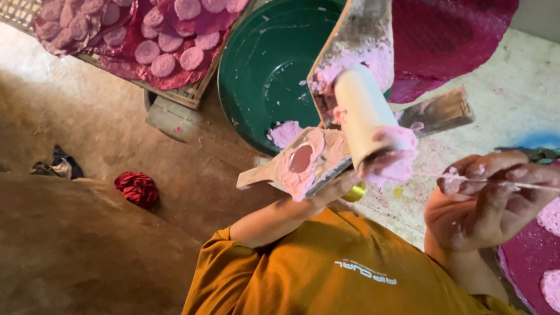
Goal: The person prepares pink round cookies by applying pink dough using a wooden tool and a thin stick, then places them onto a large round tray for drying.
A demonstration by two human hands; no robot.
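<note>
Nearest, the right hand (pixel 490 201) is closed in a pinch. Its paste-smeared grip, thumb against curled fingers, has hold of a thin pale stick (pixel 536 185), or perhaps a taut thread; the view is too blurred to tell which. The stick's tip points towards the pink paste (pixel 394 154) bulging from the end of a cream cylinder (pixel 364 111), just beside that grip.

The left hand (pixel 335 189) holds up the wooden press (pixel 326 157) from beneath. It is mostly hidden, so only fingertips wrapped under the board show, and I cannot tell how firm the grip is. The cylinder stands on the press above this grip, tilted towards the right hand.

To cut the paste cleanly, the left grip should probably keep the press level and still while the stick passes flat across the cylinder's mouth. A slanted pass would likely leave an uneven disc.

Beyond both grips sits a green basin (pixel 262 64) with paste scraps. Farther off, round pink discs (pixel 163 64) lie on a magenta sheet (pixel 134 73).
</note>
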